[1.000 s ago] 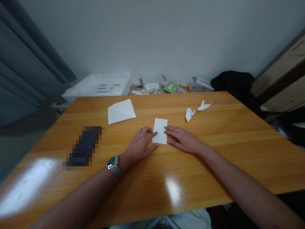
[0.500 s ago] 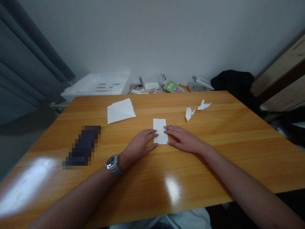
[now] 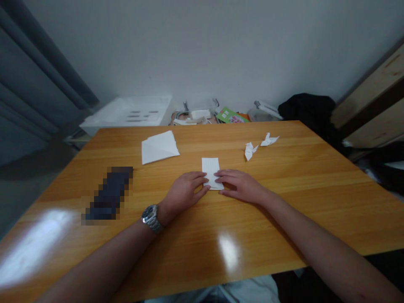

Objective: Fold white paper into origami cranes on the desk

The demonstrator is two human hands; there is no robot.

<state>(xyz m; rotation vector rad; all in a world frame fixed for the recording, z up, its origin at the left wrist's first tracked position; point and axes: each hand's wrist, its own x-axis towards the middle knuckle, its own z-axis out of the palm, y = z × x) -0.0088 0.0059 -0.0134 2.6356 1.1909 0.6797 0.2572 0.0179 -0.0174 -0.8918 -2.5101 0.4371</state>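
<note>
A small folded sheet of white paper (image 3: 210, 165) lies upright in front of me on the wooden table, its near edge showing more than one layer. My left hand (image 3: 187, 188), with a metal watch (image 3: 151, 218) at the wrist, holds the paper's left side, fingertips on top and thumb at the near corner. From the other side my right hand (image 3: 241, 185) grips the right edge, its fingers over the paper and its thumb by the near right corner. The underside of the paper is hidden.
Larger white sheets (image 3: 160, 147) lie at the back left. Two folded paper birds, a nearer one (image 3: 249, 151) and a farther one (image 3: 269, 139), rest at the back right. A dark pixelated object (image 3: 110, 193) is on the left. Beyond the table (image 3: 176, 256) stands a white tray (image 3: 132, 110).
My right hand has shifted slightly left and its fingers reach further over the paper. The paper's near edge now shows separate layers. My left hand has barely moved.
</note>
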